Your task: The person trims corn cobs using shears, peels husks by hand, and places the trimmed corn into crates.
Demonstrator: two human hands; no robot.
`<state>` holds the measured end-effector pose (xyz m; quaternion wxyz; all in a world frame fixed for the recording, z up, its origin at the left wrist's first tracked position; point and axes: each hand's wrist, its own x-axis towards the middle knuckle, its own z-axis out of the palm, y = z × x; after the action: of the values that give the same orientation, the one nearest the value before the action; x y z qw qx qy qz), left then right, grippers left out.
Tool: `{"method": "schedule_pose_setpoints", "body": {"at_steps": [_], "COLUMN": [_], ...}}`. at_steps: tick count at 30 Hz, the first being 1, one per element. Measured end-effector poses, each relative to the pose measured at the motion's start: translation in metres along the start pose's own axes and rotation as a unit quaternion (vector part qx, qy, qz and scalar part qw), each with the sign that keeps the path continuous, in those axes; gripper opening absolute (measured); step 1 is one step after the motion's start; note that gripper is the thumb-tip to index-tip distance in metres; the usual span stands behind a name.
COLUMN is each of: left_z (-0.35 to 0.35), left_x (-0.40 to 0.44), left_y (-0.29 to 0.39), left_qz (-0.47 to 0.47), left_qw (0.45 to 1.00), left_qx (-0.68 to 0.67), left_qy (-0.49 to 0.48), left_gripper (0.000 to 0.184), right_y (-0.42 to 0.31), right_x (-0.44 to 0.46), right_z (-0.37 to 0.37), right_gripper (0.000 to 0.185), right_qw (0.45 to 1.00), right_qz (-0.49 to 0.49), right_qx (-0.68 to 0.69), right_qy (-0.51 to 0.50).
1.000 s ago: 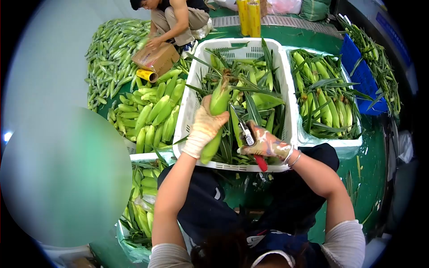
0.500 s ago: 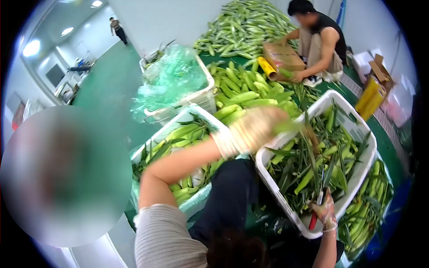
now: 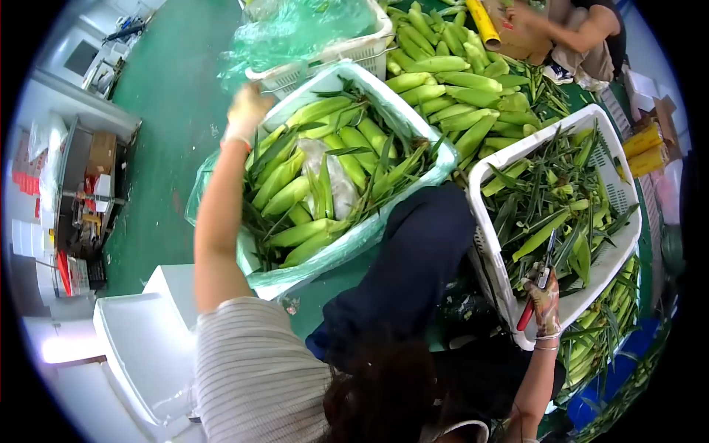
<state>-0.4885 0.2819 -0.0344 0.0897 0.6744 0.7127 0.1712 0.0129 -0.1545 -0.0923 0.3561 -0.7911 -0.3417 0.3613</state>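
My left hand [image 3: 247, 114], in a pale glove, is over the far left corner of a crate [image 3: 443, 164] lined with green plastic. Motion blur smears its fingers, so their state is unclear. Inside that crate lie green corn cobs in their husks [image 3: 284, 196] and a clear plastic bag [image 3: 343, 188]. My right hand [image 3: 545, 304], in a stained glove, grips red-handled pruning shears [image 3: 548, 267], blades pointing away from me. The shears are over the near end of a white crate [image 3: 484, 247] full of cut husk leaves and trimmings [image 3: 543, 221].
Loose corn cobs [image 3: 473, 88] are heaped beyond the crates. Another crate [image 3: 362, 50] carries crumpled green plastic [image 3: 295, 33]. A co-worker [image 3: 583, 37] crouches at far right by a cardboard box [image 3: 521, 33] and a yellow roll [image 3: 484, 23]. More corn [image 3: 591, 347] lies right of the white crate.
My left hand has swung left from beside the white crate to the green-lined crate's far corner. My view has turned down and left. The right hand still grips the shears.
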Motion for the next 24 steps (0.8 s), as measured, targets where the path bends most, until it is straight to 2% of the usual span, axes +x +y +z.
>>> {"method": "schedule_pose_setpoints", "body": {"at_steps": [1, 4, 6, 8, 9, 10, 12, 14, 15, 16, 18, 19, 21, 22, 23, 24], "left_z": [0.036, 0.073, 0.105, 0.106, 0.119, 0.125, 0.132, 0.118, 0.122, 0.118, 0.144, 0.136, 0.129, 0.125, 0.119, 0.113], "left_x": [-0.015, -0.057, -0.066, -0.086, -0.085, -0.085, -0.079, -0.081, -0.081, -0.082, -0.101, -0.116, -0.141, -0.142, -0.136, -0.133], "left_y": [-0.036, -0.060, -0.102, -0.109, -0.122, -0.125, -0.133, -0.122, -0.125, -0.120, -0.133, -0.113, -0.104, -0.098, -0.091, -0.085], "left_qz": [0.018, -0.066, -0.101, -0.055, -0.056, -0.071, -0.123, -0.089, -0.072, -0.075, 0.030, 0.043, 0.105, 0.093, 0.063, 0.030], "left_qw": [0.999, 0.978, 0.957, 0.957, 0.952, 0.959, 0.957, 0.964, 0.957, 0.936, 0.954, 0.950, 0.974, 0.982, 0.985, 0.978], "left_qx": [0.024, 0.121, 0.149, 0.135, 0.150, 0.145, 0.120, 0.108, 0.126, 0.095, 0.099, 0.142, 0.070, -0.009, -0.091, -0.173], "left_qy": [0.013, -0.160, -0.226, -0.252, -0.261, -0.233, -0.234, -0.228, -0.252, -0.331, -0.283, -0.276, -0.190, -0.166, -0.136, -0.109], "left_gripper": [0.039, 0.037, 0.042, 0.056, 0.068, 0.072, 0.078, 0.071, 0.070, 0.073, 0.074, 0.076, 0.078, 0.075, 0.074, 0.072], "right_y": [0.000, 0.036, 0.038, 0.040, 0.041, 0.044, 0.042, 0.045, 0.047, 0.052, 0.044, 0.032, 0.031, 0.025, 0.024, 0.019], "right_x": [0.000, 0.003, -0.004, -0.009, -0.009, -0.011, -0.011, -0.008, -0.006, -0.004, -0.003, -0.006, -0.009, -0.010, -0.010, -0.012], "right_z": [0.002, 0.004, 0.003, 0.006, 0.006, 0.004, 0.005, 0.009, 0.011, 0.018, 0.021, 0.023, 0.018, 0.015, 0.013, 0.011], "right_gripper": [0.043, 0.041, 0.043, 0.043, 0.042, 0.047, 0.046, 0.046, 0.046, 0.037, 0.036, 0.037, 0.038, 0.038, 0.040, 0.040], "right_qw": [1.000, 0.997, 0.997, 0.995, 0.994, 0.995, 0.997, 0.997, 0.998, 0.997, 0.999, 1.000, 0.999, 0.997, 0.998, 0.998], "right_qz": [0.016, 0.008, 0.028, 0.042, 0.048, 0.045, 0.057, 0.044, 0.033, 0.005, 0.011, -0.005, -0.024, -0.020, -0.036, -0.041], "right_qx": [-0.006, 0.076, 0.075, 0.086, 0.100, 0.088, 0.061, 0.061, 0.059, 0.070, 0.035, 0.023, -0.032, -0.063, 0.005, 0.011], "right_qy": [-0.003, 0.013, 0.012, 0.032, 0.023, 0.000, -0.004, -0.013, -0.019, 0.017, -0.003, 0.006, 0.029, 0.042, 0.042, 0.050]}}
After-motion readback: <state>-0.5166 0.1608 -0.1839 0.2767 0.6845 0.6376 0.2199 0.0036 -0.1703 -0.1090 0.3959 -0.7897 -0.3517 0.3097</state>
